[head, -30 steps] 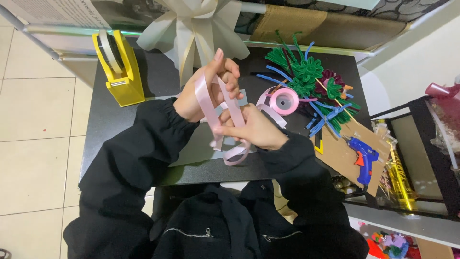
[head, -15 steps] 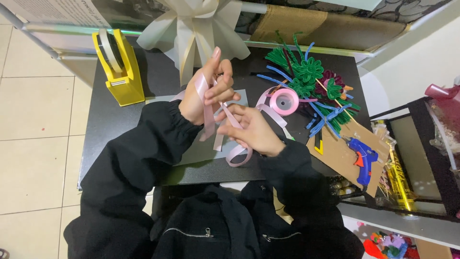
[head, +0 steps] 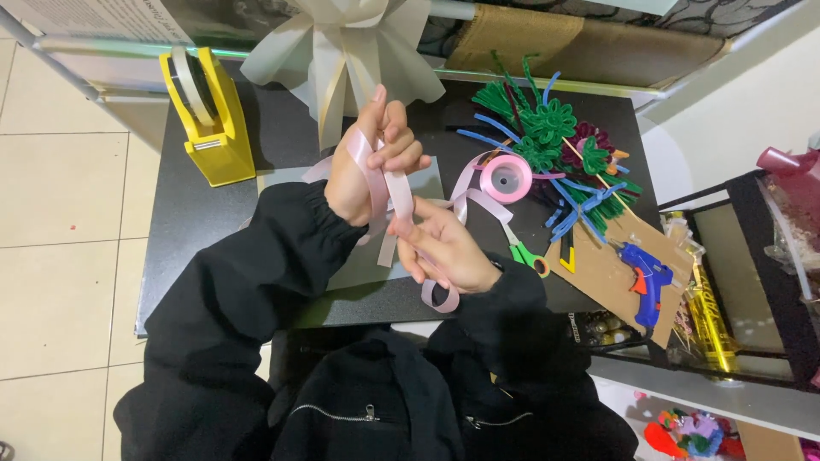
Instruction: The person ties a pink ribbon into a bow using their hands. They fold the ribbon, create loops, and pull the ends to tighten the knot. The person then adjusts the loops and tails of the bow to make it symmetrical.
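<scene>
Head view: the left hand (head: 369, 166) is raised with pink satin ribbon (head: 382, 183) looped around it, thumb and fingers pinching a strand, while the right hand (head: 444, 248) grips the trailing length above the black table (head: 179, 222). Ribbon looks light, limp and slippery; pinching it flat near the loops likely holds best.

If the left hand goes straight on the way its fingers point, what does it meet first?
Probably the cream bow just beyond the left hand, though height is unclear.
</scene>
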